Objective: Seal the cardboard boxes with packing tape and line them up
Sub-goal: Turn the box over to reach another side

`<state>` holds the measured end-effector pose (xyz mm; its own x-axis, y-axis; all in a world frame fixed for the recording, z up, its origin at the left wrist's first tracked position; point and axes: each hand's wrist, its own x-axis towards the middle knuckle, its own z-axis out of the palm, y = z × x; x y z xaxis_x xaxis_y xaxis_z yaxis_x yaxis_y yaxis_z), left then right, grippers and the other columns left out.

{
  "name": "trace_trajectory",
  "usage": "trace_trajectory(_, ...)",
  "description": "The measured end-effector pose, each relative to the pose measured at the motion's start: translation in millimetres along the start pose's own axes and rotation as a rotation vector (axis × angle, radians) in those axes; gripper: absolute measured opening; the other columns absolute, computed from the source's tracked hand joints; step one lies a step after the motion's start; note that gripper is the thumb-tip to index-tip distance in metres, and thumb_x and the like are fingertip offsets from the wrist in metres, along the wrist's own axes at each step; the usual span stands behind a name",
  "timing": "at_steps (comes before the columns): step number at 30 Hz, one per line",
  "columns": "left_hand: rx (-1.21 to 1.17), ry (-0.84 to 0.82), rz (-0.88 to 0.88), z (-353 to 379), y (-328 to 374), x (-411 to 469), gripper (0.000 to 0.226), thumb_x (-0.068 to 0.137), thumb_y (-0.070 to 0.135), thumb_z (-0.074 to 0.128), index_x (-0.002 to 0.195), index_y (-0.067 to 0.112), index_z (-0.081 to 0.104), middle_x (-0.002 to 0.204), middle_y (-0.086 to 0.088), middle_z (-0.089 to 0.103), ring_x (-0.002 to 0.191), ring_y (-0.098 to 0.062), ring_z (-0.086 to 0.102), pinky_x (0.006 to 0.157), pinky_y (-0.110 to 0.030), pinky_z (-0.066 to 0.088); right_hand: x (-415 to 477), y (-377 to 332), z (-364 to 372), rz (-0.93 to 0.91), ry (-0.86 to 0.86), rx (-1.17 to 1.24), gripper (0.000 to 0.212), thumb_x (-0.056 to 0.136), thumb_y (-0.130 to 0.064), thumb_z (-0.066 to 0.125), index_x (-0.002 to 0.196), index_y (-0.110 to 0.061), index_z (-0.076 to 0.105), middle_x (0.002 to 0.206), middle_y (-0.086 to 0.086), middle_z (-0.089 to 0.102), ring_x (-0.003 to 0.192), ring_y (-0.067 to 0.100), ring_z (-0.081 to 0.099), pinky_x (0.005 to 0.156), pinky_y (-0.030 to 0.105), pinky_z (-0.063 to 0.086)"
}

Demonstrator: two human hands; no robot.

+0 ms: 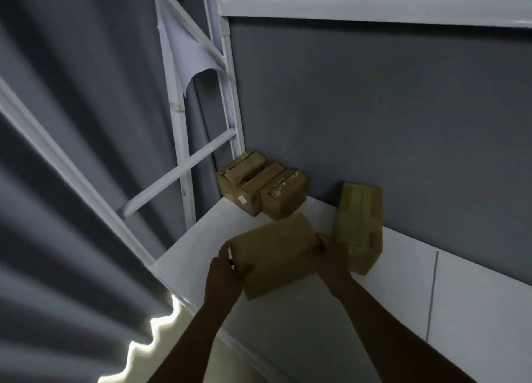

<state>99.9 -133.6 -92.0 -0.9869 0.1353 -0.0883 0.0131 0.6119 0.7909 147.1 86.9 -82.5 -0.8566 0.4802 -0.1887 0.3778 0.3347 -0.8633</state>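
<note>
Grey curtain point(72, 123) far left, grey wall point(374, 109) behind, white worktop point(475, 296) running along the wall, white metal frame point(180, 140) at the corner.

Two corner boxes point(283, 194) sit side by side at the back, touching each other and close against the wall. An upright box point(358, 227) stands on end against the wall just to their right, with a gap between.

The held box point(276, 253) is in front of that gap, tilted, with a plain face toward the camera. No tape shows on that face. Sealed or not, can't tell; the frame is blurred.

The left grip point(227, 270) has fingers and thumb curled round the box's near-left end. The right grip point(331, 253) is wrapped on the far-right end, close beside the upright box. Both are closed on the same box and hold nothing else. Whether the box rests on the worktop or is lifted off it can't be told.

Step in hand looks like placing it in line. To do it well:
- Keep both ends held.
- Turn the box square to the wall.
- Set it down flat in the gap, flush with the corner boxes' fronts.
- Watch the right knuckles; a knock could tip the upright box, which looks top-heavy on end.
- Let go only once the base is fully seated.
</note>
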Motion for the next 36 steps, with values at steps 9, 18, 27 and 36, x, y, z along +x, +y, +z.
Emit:
trace_trajectory(9,0.045,-0.265,0.058,25.7,-19.6,61.9,0.092,0.077,0.057,0.067,0.148,0.021,0.022,0.111,-0.005,0.053,0.079,-0.004,0.056,0.053,-0.009,0.040,56.5,-1.1,25.4,0.058,0.125,-0.178,0.039,0.092,-0.008,0.057,0.128,0.002,0.049,0.122,0.019,0.056,0.103,0.024,0.054,0.091,0.030,0.042)
trace_trajectory(18,0.246,-0.430,0.364,11.2,-31.5,128.4,0.051,0.094,0.046,0.047,0.139,0.021,0.045,0.132,-0.006,0.039,0.104,-0.019,0.054,0.082,-0.024,0.042,39.6,-3.9,64.7,0.162,0.485,0.008,0.063,0.082,-0.046,0.067,0.132,-0.014,0.047,0.130,0.010,0.055,0.119,0.028,0.053,0.097,0.048,0.047)
trace_trajectory(27,0.117,-0.855,0.653,22.3,-29.4,142.5,0.052,0.098,0.032,0.050,0.141,0.040,0.022,0.146,0.014,0.031,0.136,-0.010,0.035,0.111,-0.029,0.035,1.7,-6.7,78.8,0.194,0.261,-0.012,0.056,0.079,-0.041,0.073,0.130,-0.028,0.054,0.137,-0.005,0.049,0.122,0.016,0.050,0.102,0.030,0.043)
trace_trajectory(36,0.401,-0.619,0.814,63.1,15.7,157.3,0.063,0.099,0.040,0.043,0.152,0.020,0.017,0.161,0.005,-0.004,0.143,-0.012,0.021,0.107,-0.023,0.030,25.1,18.5,1.4,0.128,0.544,-0.753,0.042,0.086,-0.040,0.065,0.124,-0.024,0.062,0.153,0.012,0.031,0.142,0.036,0.024,0.113,0.050,0.028)
